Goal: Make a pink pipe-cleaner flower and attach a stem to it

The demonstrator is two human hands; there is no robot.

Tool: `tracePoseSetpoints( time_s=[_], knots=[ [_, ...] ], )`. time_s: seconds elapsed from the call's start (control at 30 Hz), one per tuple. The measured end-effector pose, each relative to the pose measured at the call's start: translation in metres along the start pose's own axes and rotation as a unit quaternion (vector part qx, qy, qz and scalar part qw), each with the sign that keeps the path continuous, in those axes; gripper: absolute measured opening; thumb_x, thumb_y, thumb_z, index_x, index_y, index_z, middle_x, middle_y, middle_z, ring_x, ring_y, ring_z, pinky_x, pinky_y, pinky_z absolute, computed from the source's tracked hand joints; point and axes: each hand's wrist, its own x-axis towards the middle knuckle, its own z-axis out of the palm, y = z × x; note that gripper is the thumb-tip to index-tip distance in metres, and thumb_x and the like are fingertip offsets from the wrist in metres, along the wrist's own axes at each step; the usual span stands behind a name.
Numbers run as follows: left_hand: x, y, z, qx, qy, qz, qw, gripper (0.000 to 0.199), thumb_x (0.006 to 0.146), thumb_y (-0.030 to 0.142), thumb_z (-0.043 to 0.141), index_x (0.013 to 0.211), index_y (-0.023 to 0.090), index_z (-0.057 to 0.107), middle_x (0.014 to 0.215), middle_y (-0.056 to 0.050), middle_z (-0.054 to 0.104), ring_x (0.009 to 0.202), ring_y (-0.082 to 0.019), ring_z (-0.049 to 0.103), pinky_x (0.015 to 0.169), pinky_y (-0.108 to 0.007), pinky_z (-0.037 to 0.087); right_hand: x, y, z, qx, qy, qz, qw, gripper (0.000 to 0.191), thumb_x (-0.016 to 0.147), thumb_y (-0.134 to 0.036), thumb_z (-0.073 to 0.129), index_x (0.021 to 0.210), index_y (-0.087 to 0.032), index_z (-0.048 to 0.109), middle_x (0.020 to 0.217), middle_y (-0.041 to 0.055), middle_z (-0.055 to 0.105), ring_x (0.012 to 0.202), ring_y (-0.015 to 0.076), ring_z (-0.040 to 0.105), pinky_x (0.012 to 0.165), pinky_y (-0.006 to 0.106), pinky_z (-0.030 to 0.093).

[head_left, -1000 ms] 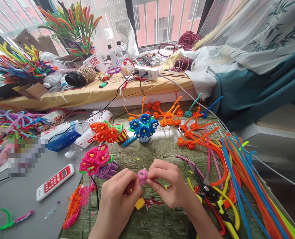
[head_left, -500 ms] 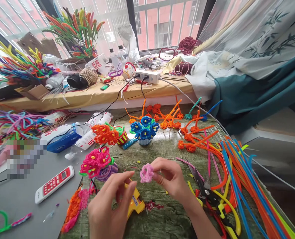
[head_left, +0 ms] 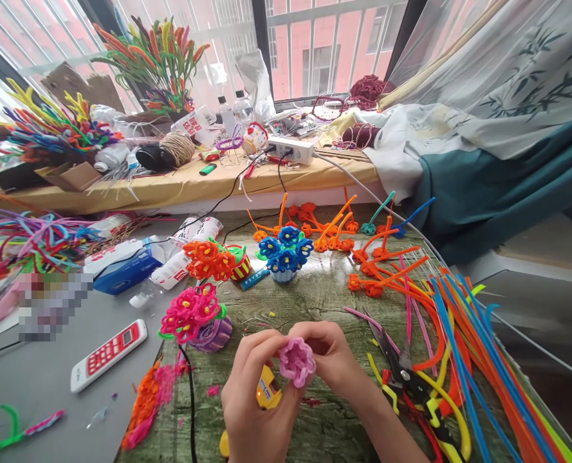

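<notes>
A light-pink pipe-cleaner flower is held between both hands, its ruffled cup facing me. My left hand closes on its left side with thumb and fingers. My right hand pinches it from the right; those fingertips are partly hidden behind the flower. Beneath my left hand lies a yellow hot glue gun, mostly covered, with a small orange light showing. Right of my right hand, black-and-yellow pliers or cutters rest on the wood-patterned table.
Small pots hold pink, orange and blue pipe-cleaner flowers. Loose orange flowers lie behind, with long pipe cleaners at right. A black cord runs left of my hands, near a red-and-white handset.
My left hand has moved right and up from over the glue gun and closed on the pink flower. The flower has shifted slightly right and down, turning its cup toward me.
</notes>
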Motion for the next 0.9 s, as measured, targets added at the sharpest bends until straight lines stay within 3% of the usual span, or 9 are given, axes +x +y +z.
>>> tracePoseSetpoints(
  time_s=[0.13, 0.33, 0.47, 0.53, 0.63, 0.7, 0.8, 0.9],
  knots=[
    [0.004, 0.000, -0.002, -0.017, -0.018, -0.035, 0.999, 0.028, 0.085, 0.018, 0.070, 0.111, 0.028, 0.065, 0.105, -0.002, 0.063, 0.096, -0.019, 0.061, 0.077, -0.027, 0.049, -0.002, 0.003, -0.001, 0.044, 0.002, 0.023, 0.999, 0.010, 0.078, -0.027, 0.083, 0.081, -0.019, 0.079, 0.067, -0.0019, 0.061, 0.063, 0.0105, 0.052, 0.063, 0.020, 0.046],
    [0.017, 0.002, -0.009, -0.055, -0.128, -0.041, 0.989, 0.028, 0.086, 0.033, 0.073, 0.114, 0.033, 0.069, 0.111, -0.003, 0.064, 0.104, -0.023, 0.063, 0.089, -0.034, 0.049, -0.006, 0.009, -0.003, 0.095, 0.010, 0.056, 0.994, 0.016, 0.073, -0.030, 0.084, 0.072, -0.017, 0.075, 0.060, -0.0034, 0.053, 0.053, 0.0082, 0.040, 0.053, 0.019, 0.038],
    [0.017, 0.001, -0.009, -0.066, -0.136, -0.039, 0.988, 0.034, 0.083, 0.044, 0.074, 0.114, 0.030, 0.069, 0.108, -0.005, 0.065, 0.100, -0.024, 0.064, 0.087, -0.035, 0.050, -0.005, 0.006, 0.000, 0.094, 0.011, 0.077, 0.992, 0.027, 0.067, -0.037, 0.086, 0.065, -0.014, 0.072, 0.059, -0.0013, 0.054, 0.052, 0.0093, 0.041, 0.051, 0.021, 0.038],
    [0.014, 0.003, -0.009, -0.037, -0.108, -0.038, 0.993, 0.038, 0.084, 0.047, 0.073, 0.117, 0.029, 0.066, 0.111, -0.006, 0.063, 0.100, -0.024, 0.063, 0.085, -0.034, 0.051, -0.004, 0.004, 0.003, 0.089, 0.020, 0.078, 0.993, 0.032, 0.063, -0.041, 0.089, 0.065, -0.015, 0.071, 0.060, -0.0006, 0.056, 0.052, 0.0098, 0.043, 0.052, 0.022, 0.039],
    [0.008, 0.009, -0.014, 0.054, -0.021, 0.012, 0.998, 0.038, 0.086, 0.044, 0.071, 0.118, 0.025, 0.062, 0.110, -0.007, 0.060, 0.098, -0.022, 0.060, 0.081, -0.032, 0.051, -0.003, 0.000, 0.006, 0.076, 0.040, 0.067, 0.994, 0.035, 0.064, -0.048, 0.088, 0.071, -0.017, 0.073, 0.063, 0.0011, 0.062, 0.054, 0.0119, 0.049, 0.051, 0.022, 0.040],
    [0.008, 0.013, -0.022, 0.147, -0.001, 0.087, 0.985, 0.028, 0.087, 0.032, 0.073, 0.111, 0.022, 0.064, 0.103, -0.006, 0.061, 0.092, -0.021, 0.058, 0.078, -0.032, 0.049, -0.003, -0.002, 0.007, 0.064, 0.050, 0.060, 0.995, 0.033, 0.068, -0.048, 0.085, 0.074, -0.018, 0.074, 0.065, 0.0022, 0.064, 0.056, 0.0129, 0.052, 0.051, 0.022, 0.041],
    [0.014, 0.016, -0.033, 0.248, -0.051, 0.184, 0.950, 0.022, 0.082, 0.013, 0.075, 0.103, 0.019, 0.068, 0.094, -0.005, 0.064, 0.086, -0.019, 0.055, 0.075, -0.031, 0.047, -0.003, -0.004, 0.005, 0.046, 0.063, 0.059, 0.995, 0.027, 0.072, -0.042, 0.084, 0.073, -0.017, 0.075, 0.063, 0.0016, 0.064, 0.054, 0.0120, 0.051, 0.049, 0.022, 0.040],
    [0.021, 0.017, -0.038, 0.267, -0.080, 0.199, 0.939, 0.023, 0.081, 0.007, 0.073, 0.101, 0.017, 0.068, 0.092, -0.006, 0.066, 0.083, -0.019, 0.055, 0.074, -0.031, 0.046, -0.002, -0.004, 0.003, 0.032, 0.070, 0.070, 0.995, 0.020, 0.075, -0.033, 0.083, 0.070, -0.016, 0.074, 0.059, -0.0009, 0.062, 0.049, 0.0090, 0.046, 0.045, 0.020, 0.034]
  ],
)
